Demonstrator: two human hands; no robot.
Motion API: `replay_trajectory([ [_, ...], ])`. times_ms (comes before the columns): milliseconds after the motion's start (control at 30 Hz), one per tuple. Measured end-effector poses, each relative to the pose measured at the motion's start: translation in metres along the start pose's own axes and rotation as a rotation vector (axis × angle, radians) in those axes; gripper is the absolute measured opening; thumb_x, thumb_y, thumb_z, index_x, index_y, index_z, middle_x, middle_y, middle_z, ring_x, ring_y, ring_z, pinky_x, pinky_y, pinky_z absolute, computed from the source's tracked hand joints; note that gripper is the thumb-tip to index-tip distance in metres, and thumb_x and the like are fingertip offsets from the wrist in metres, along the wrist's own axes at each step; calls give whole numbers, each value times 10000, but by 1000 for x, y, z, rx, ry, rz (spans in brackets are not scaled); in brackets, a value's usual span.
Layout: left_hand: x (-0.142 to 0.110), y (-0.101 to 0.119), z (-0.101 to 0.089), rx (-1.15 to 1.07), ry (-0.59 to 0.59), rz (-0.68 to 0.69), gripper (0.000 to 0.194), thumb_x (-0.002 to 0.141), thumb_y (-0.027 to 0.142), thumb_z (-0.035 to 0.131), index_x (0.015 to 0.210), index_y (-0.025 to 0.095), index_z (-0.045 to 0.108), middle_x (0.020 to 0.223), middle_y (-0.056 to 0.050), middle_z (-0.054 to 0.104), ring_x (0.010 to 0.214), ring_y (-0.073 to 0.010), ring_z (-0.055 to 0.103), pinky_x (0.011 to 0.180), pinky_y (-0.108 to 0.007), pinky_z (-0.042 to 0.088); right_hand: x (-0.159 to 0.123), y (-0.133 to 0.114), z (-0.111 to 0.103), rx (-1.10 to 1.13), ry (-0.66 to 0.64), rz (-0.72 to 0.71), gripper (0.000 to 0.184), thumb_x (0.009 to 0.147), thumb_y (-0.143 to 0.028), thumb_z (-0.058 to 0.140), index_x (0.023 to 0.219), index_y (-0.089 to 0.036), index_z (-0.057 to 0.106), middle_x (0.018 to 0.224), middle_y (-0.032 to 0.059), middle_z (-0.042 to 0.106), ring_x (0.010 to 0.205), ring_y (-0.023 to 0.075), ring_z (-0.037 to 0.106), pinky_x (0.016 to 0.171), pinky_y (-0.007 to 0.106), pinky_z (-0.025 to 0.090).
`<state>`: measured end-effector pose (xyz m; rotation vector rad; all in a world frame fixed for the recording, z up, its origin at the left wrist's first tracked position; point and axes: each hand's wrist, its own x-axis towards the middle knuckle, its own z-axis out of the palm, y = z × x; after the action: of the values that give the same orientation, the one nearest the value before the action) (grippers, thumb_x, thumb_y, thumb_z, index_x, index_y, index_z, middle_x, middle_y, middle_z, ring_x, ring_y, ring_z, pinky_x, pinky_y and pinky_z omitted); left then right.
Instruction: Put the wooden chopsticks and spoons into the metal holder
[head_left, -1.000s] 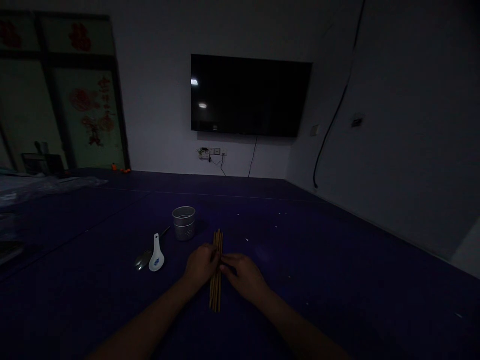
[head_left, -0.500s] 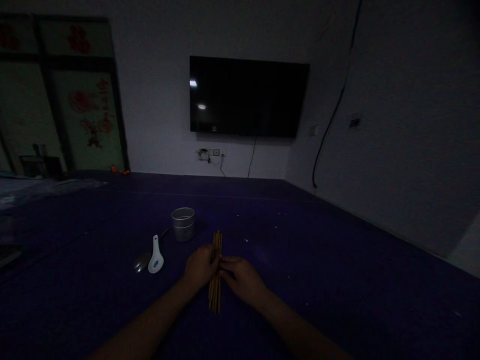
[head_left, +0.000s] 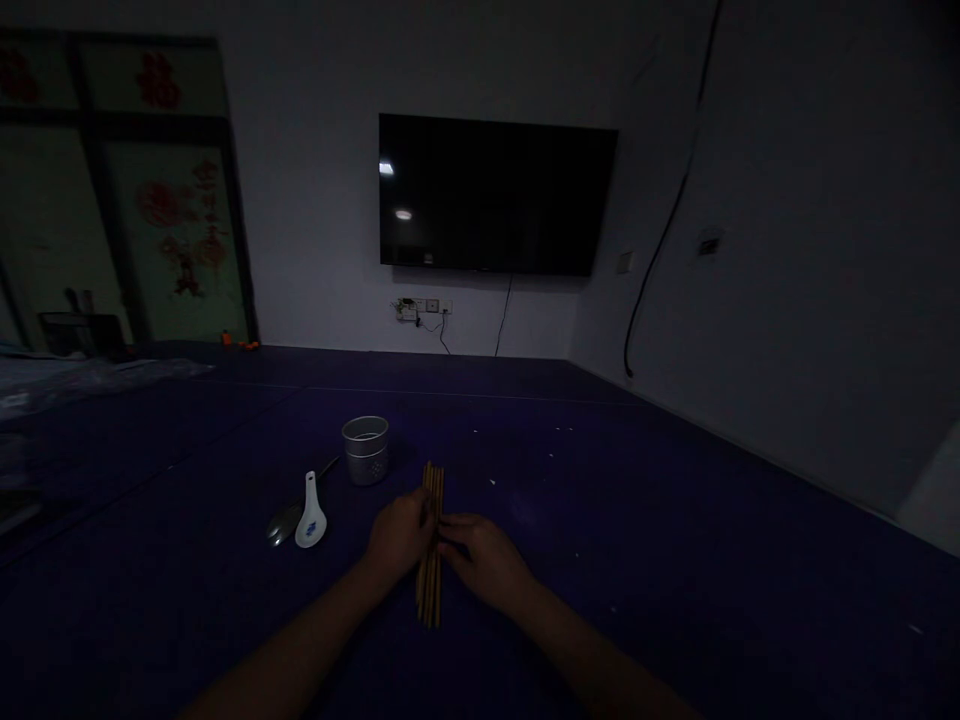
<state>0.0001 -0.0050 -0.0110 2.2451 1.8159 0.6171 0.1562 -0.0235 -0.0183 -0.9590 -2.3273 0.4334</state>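
A bundle of several chopsticks (head_left: 430, 595) lies lengthwise on the dark blue surface, pointing away from me. My left hand (head_left: 401, 535) is closed around its middle from the left side. From the right, my right hand (head_left: 484, 560) pinches the same bundle with thumb and fingertips. Left of the hands, a white ceramic soup spoon (head_left: 310, 522) with a blue mark rests beside a metal spoon (head_left: 283, 524). Behind these stands a silver, round utensil holder (head_left: 366, 455) with small holes low on its side; its inside is mostly hidden.
The broad dark blue surface (head_left: 675, 560) carries small white scraps, mainly to the right. Clear plastic (head_left: 97, 385) lies far left. A black television (head_left: 495, 195) hangs on the back wall, with sockets and cables below. The room is dim.
Hardly anything differs. Both hands stay on the chopsticks, with only a slight shift of the left fingers; the spoons and the holder are where they were.
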Motion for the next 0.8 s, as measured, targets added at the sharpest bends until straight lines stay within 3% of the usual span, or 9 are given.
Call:
replay_trajectory([
  [300,0,-2,-4,78,1,8,161,842,220,448,894,186,597,936,-70,692,805,-168,646,617,-235,390,1,0,2,21,7,9,320,852,-159,500,1107,-255,667,1113,40,679,1056,203,607,937,333,442],
  [800,2,-3,-6,133,-66,23,194,872,200,411,920,190,599,985,-68,682,865,-154,640,661,-218,414,3,-1,3,-4,13,3,307,853,-156,502,1092,-246,672,1076,43,691,1074,202,599,944,324,437],
])
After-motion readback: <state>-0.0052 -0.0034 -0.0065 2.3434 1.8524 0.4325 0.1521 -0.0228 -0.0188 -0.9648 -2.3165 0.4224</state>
